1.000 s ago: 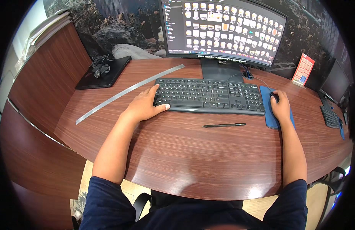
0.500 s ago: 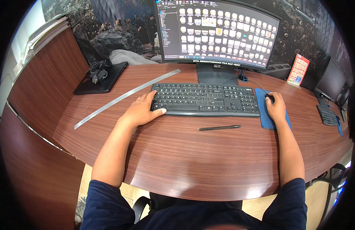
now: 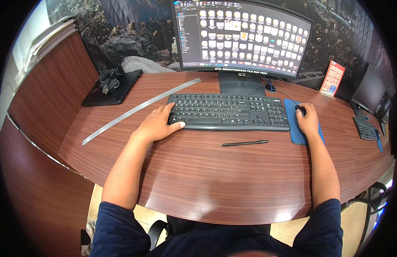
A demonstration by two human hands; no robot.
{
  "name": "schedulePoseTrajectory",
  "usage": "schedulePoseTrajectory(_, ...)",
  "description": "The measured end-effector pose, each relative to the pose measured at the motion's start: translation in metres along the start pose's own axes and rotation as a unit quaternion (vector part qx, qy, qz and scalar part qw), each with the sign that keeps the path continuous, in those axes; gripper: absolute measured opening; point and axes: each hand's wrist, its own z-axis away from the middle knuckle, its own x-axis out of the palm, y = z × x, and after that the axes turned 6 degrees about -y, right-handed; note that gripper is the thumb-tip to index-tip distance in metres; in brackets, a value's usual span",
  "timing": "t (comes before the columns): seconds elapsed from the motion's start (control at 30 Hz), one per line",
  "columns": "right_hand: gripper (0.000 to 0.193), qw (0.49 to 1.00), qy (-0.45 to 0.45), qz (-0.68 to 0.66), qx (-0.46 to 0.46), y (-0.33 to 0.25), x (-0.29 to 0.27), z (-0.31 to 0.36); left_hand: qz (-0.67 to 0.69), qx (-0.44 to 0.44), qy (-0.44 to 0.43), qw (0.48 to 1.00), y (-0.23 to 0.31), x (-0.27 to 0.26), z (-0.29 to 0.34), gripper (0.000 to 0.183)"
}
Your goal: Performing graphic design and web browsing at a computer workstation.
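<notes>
A black keyboard (image 3: 220,112) lies across the desk. My left hand (image 3: 156,123) rests at its left end, fingers curving over the edge keys and thumb stretched out along the front corner; it grips nothing. Over a blue mouse pad (image 3: 295,124), my right hand (image 3: 308,120) is wrapped round a black computer mouse (image 3: 301,110), which is mostly hidden under the fingers. In front of the keyboard lies a black pen (image 3: 244,143), apart from both hands. Behind it, a lit monitor (image 3: 250,38) displays a window of folder and file icons.
A long metal ruler (image 3: 138,109) lies slantwise left of the keyboard. Beyond it sits a closed black laptop (image 3: 115,94) with a coiled cable (image 3: 108,80) on top. A red and white card (image 3: 332,79) stands at the back right, near a second monitor (image 3: 370,89) and smaller keyboard (image 3: 364,128).
Both hands keep their places on the keyboard and mouse. Only the whole view has shifted very slightly.
</notes>
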Motion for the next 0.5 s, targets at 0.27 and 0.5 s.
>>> schedulePoseTrajectory(0.27, 0.025, 1.0, 0.001, -0.006, -0.011, 0.0033, -0.0004, -0.0011, -0.006, 0.008, 0.005, 1.0, -0.0008, 0.0011, -0.001, 0.093)
schedulePoseTrajectory(0.5, 0.025, 1.0, -0.004, -0.002, -0.005, -0.0017, -0.0018, -0.0001, -0.005, 0.003, 0.0, 1.0, -0.0019, 0.0007, 0.0001, 0.093)
